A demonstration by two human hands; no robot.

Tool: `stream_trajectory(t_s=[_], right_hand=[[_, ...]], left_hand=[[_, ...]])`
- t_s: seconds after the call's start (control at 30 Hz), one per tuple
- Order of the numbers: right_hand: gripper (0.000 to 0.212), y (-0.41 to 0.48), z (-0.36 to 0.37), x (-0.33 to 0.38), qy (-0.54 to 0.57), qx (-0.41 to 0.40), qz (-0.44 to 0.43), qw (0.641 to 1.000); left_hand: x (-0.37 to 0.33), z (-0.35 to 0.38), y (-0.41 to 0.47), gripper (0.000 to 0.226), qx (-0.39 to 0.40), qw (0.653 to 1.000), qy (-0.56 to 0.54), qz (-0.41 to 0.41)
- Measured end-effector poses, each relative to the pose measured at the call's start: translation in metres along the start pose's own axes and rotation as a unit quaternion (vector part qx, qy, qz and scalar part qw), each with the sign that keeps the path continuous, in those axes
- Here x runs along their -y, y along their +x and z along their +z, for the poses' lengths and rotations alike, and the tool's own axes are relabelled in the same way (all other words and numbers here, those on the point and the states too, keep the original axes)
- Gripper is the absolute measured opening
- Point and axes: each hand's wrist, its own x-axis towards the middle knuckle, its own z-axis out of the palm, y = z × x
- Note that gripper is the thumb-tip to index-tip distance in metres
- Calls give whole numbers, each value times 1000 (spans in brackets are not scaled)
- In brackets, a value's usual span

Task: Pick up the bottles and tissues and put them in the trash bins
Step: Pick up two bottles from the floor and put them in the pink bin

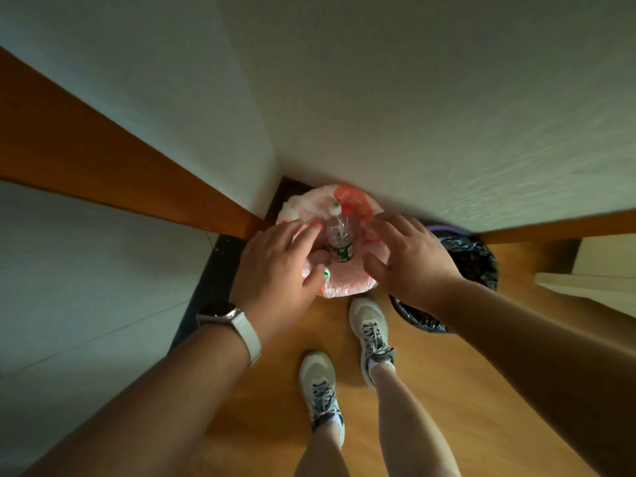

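A clear plastic bottle (340, 235) with a white cap and green label lies inside the bin lined with a pink bag (347, 284), in the room's corner. My left hand (275, 270) hovers over the bin's left rim with fingers spread, holding nothing. A second white-and-green bottle cap (326, 273) peeks out beside its thumb. My right hand (409, 259) hovers over the right rim, fingers relaxed and empty. A bin lined with a black bag (475, 256) stands to the right, partly hidden by my right forearm.
White walls meet in a corner behind the bins, with wooden skirting on both sides. My two feet in grey sneakers (370, 332) stand on the wooden floor just in front of the bins. A pale furniture edge (585, 280) juts in at the right.
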Motion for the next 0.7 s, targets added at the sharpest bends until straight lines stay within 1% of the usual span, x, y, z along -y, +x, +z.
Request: stream_trajectory(t_s=[0.17, 0.3, 0.37, 0.53, 0.57, 0.63, 0.7], right_hand=[[54, -44, -82, 62, -50, -12, 4, 999], [56, -88, -129, 102, -72, -13, 18, 997], [52, -114, -148, 115, -92, -13, 25, 995], [50, -181, -197, 132, -118, -53, 38, 991], [47, -195, -208, 133, -131, -47, 48, 989], [49, -225, -229, 133, -160, -35, 70, 984], [51, -256, -248, 131, -174, -46, 91, 979]], left_hand=[[-33, -83, -37, 45, -29, 998, 43, 45], [-58, -133, -70, 47, -51, 996, 45, 59], [-76, -152, -84, 50, -53, 996, 41, 62], [-130, -183, -109, 54, -38, 994, 55, 89], [-141, -187, -113, 54, -34, 992, 60, 104], [-165, -194, -122, 51, -37, 986, 69, 144], [-191, -199, -130, 50, -36, 980, 81, 179]])
